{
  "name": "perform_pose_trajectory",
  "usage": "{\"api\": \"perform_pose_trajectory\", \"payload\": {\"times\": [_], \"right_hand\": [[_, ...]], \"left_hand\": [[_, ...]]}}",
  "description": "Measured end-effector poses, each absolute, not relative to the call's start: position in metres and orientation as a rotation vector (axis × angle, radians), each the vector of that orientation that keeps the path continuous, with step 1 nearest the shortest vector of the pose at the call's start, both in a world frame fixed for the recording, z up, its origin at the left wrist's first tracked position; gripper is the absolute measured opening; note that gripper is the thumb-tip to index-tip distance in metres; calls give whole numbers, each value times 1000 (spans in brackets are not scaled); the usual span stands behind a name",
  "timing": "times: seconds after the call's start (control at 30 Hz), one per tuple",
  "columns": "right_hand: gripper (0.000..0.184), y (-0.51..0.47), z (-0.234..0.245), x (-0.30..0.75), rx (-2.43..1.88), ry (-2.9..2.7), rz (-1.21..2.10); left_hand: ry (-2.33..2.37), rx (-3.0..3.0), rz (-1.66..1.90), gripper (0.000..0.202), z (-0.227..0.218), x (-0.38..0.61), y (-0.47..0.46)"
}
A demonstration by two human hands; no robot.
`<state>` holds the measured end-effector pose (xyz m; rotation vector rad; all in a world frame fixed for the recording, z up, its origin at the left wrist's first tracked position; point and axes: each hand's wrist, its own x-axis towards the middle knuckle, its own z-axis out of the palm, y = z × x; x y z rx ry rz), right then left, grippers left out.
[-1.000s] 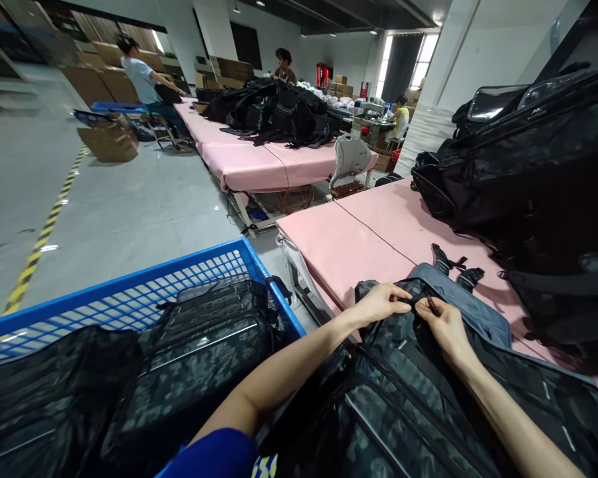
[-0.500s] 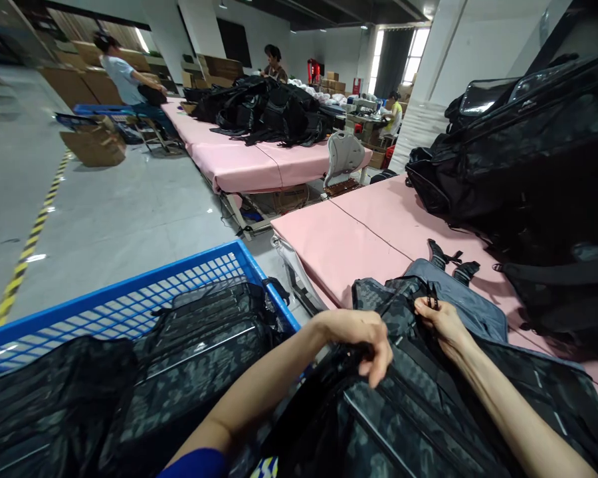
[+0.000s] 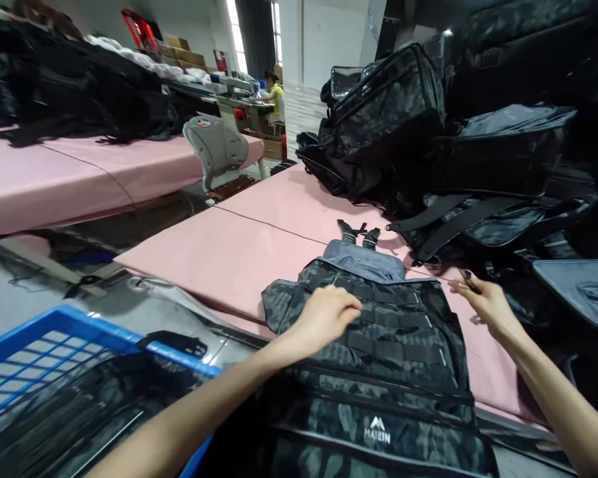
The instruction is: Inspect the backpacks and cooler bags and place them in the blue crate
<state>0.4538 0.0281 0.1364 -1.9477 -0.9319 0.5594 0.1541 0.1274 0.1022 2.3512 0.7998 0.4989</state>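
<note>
A dark camouflage backpack (image 3: 379,388) with a white MATEIN logo lies over the near edge of the pink table, its grey-lined flap (image 3: 366,262) and straps spread toward the far side. Over its upper left part is my left hand (image 3: 329,313), fingers curled in; what they hold, if anything, is hidden. My right hand (image 3: 483,302) is closed beside the backpack's upper right corner, above the table. From its fingers pokes a small dark tool that looks like thread snips (image 3: 471,282).
A blue plastic crate (image 3: 64,322) with dark backpacks stands at lower left. More black and camouflage backpacks (image 3: 379,113) are piled at right on the pink table (image 3: 239,259). Beyond are a grey chair (image 3: 216,149), a second pink table (image 3: 80,176) and a seated person (image 3: 275,96).
My view has swung right. My right hand has left the backpack's strap area and moved right with the small tool. My left hand stays curled over the backpack, which now lies flatter on the table.
</note>
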Motion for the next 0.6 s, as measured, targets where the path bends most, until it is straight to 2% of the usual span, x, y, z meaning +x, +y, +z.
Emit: {"api": "perform_pose_trajectory", "payload": {"times": [0.13, 0.3, 0.47, 0.6], "right_hand": [[33, 18, 112, 472, -2039, -930, 639], [43, 23, 92, 469, -1996, -854, 782], [56, 10, 84, 482, -1847, -824, 860], [53, 1, 79, 485, -1771, -832, 893]], "left_hand": [[600, 2273, 246, 26, 96, 232, 115], [624, 2284, 289, 36, 83, 304, 109], [753, 1792, 269, 24, 79, 339, 106], [761, 1429, 355, 15, 80, 344, 105]]}}
